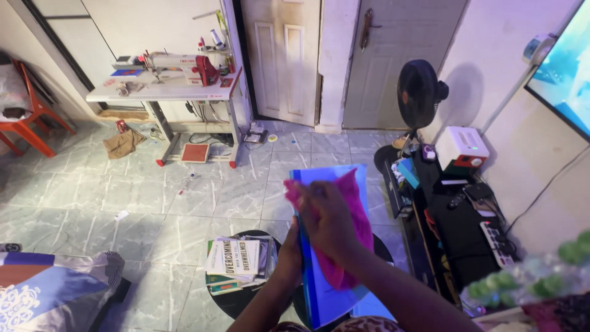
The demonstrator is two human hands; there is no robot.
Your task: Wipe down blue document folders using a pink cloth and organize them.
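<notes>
Now pink cloth (353, 212) under right hand (329, 218).

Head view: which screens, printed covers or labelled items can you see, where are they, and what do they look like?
Wall screen: upper right, flat panel glowing blue-white.
Books: stacked on the round black table, lower centre; top cover white with dark print.
Blue folder: held upright at centre by the left hand; the right hand presses a pink cloth on it.
</notes>
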